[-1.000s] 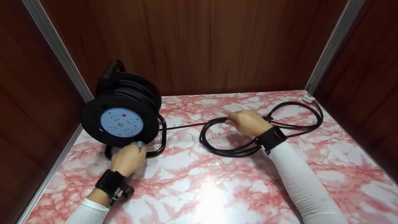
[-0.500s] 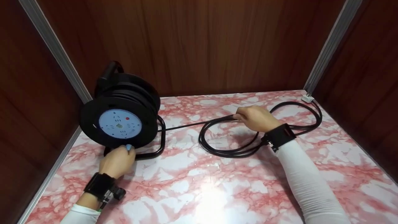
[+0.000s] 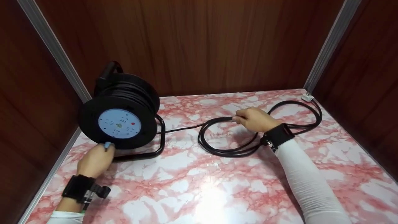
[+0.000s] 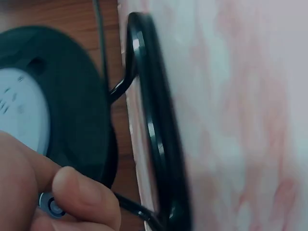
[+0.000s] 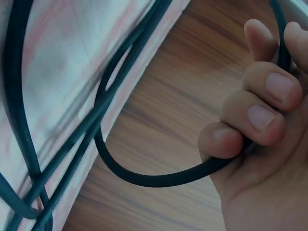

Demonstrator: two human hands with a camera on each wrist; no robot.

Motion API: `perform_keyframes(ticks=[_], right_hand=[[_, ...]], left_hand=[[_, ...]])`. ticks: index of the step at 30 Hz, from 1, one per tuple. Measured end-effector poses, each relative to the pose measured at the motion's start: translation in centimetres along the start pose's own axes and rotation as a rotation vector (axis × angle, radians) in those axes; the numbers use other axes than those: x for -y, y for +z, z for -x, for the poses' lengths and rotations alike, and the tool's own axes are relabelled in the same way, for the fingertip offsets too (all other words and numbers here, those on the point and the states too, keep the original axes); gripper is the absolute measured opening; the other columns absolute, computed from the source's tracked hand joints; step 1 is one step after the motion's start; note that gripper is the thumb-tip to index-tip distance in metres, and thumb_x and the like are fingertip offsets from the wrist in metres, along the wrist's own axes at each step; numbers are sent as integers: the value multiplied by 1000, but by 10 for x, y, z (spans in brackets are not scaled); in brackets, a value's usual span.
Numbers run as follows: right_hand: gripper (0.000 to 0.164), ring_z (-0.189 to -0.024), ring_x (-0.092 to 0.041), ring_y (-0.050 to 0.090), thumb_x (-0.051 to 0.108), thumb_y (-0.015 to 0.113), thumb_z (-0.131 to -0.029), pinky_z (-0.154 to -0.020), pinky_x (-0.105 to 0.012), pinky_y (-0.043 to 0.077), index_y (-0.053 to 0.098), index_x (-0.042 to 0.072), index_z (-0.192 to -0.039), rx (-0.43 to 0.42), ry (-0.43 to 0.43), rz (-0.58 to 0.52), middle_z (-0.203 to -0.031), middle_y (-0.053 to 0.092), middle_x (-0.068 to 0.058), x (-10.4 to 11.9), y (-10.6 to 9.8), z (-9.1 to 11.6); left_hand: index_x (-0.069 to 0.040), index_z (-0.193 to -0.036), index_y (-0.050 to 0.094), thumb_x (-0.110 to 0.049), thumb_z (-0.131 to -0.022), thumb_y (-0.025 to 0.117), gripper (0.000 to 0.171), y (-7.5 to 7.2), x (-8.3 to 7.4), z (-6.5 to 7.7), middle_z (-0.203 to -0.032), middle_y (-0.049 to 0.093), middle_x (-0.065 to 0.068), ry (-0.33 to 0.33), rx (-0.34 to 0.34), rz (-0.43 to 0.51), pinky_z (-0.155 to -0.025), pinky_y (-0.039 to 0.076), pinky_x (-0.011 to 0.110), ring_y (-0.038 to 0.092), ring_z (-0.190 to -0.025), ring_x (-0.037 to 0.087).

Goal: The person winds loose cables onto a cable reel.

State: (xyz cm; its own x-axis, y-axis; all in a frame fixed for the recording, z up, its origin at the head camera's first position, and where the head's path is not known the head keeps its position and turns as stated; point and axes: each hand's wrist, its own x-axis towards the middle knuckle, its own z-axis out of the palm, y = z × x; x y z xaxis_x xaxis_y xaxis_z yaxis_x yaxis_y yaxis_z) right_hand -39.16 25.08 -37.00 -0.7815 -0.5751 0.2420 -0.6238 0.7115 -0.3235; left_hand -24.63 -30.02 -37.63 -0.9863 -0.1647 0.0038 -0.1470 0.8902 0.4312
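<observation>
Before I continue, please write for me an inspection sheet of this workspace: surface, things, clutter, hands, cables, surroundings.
Surface: red and white marbled table.
Job's things: black cable reel, standing at the left.
Clutter: nothing seen.
Hands: left hand pinches the reel's blue knob; right hand holds the black cable.
Cables: one runs from the reel into loops, ending at a white plug, far right.
Surroundings: brown wood-grain panels, grey corner strips.

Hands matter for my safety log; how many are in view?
2: the left hand holds a blue knob on the reel; the right hand grips the black cable.
</observation>
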Motion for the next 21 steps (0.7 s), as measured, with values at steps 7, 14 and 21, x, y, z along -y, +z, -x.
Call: perform_keyframes(ticks=[7, 14, 21], right_hand=[[39, -55, -12, 45, 54, 52, -96, -55, -32, 38, 53, 23, -73, 44, -6, 31, -63, 46, 6, 2, 8, -4], [34, -61, -12, 50, 52, 53, -96, -60, -33, 41, 57, 24, -76, 47, 0, 41, -67, 52, 8, 0, 17, -7], [33, -65, -13, 52, 52, 53, -96, -63, -33, 42, 56, 25, -77, 46, -13, 65, -69, 52, 8, 0, 22, -10]], left_hand=[[-7, -77, 56, -58, -99, 26, 63, -15, 8, 0, -58, 60, 5, -7, -29, 111, -50, 39, 38, 56, -57, 25], [-2, -78, 60, -60, -98, 30, 69, -27, 14, 0, -56, 59, 7, -13, -68, 252, -50, 43, 38, 57, -51, 25], [2, -74, 56, -46, -101, 42, 56, -41, 5, -4, -47, 55, 5, -60, -121, 647, -37, 40, 29, 48, -37, 14]])
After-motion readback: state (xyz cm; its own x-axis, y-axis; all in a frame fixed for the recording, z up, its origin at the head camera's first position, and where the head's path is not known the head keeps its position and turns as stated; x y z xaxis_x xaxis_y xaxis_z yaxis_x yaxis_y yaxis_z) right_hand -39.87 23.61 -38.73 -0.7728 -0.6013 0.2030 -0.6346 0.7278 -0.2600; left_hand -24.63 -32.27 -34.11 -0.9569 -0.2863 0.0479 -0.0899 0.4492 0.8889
